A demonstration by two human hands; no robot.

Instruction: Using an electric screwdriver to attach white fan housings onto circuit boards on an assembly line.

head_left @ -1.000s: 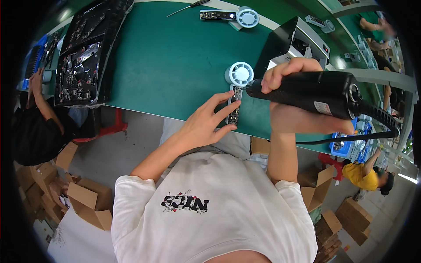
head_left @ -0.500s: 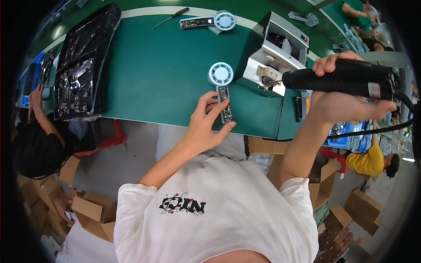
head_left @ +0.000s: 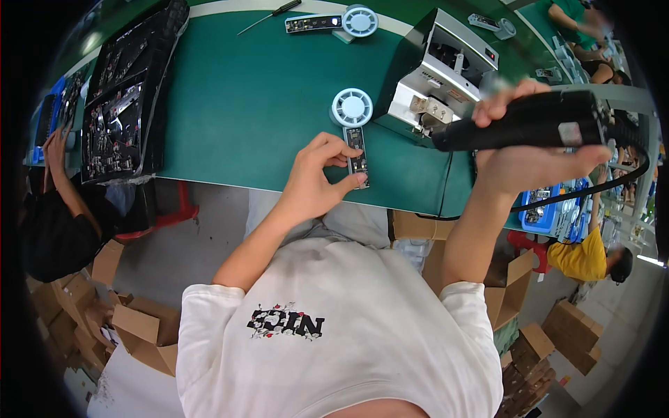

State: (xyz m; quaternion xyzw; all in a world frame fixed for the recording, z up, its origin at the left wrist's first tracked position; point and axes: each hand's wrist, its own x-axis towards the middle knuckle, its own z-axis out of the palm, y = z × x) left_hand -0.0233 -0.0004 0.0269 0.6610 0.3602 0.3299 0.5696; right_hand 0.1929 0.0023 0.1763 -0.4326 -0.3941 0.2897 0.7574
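Note:
My left hand (head_left: 318,172) pinches the handle of a pale blue handheld fan (head_left: 352,107), which lies on the green bench near its front edge. The handle's cover is off, so its circuit board (head_left: 356,155) shows, with my thumb and fingertips on it. My right hand (head_left: 514,164) grips a black electric screwdriver (head_left: 533,122), held level above the bench's right side. Its nose points left, in front of the silver screw feeder (head_left: 428,76); the bit is too blurred to make out.
A second fan (head_left: 360,22) and a slim screwdriver (head_left: 272,15) lie toward the back. To the left stands a black tray (head_left: 115,129) of small parts. The power tool's black cable (head_left: 613,181) loops at the right. Other people work at both sides; cardboard boxes (head_left: 146,327) stand below.
The electric screwdriver in my right hand has moved slightly left. My left thumb has shifted onto the lower end of the fan's handle, and the whole view has tilted a little.

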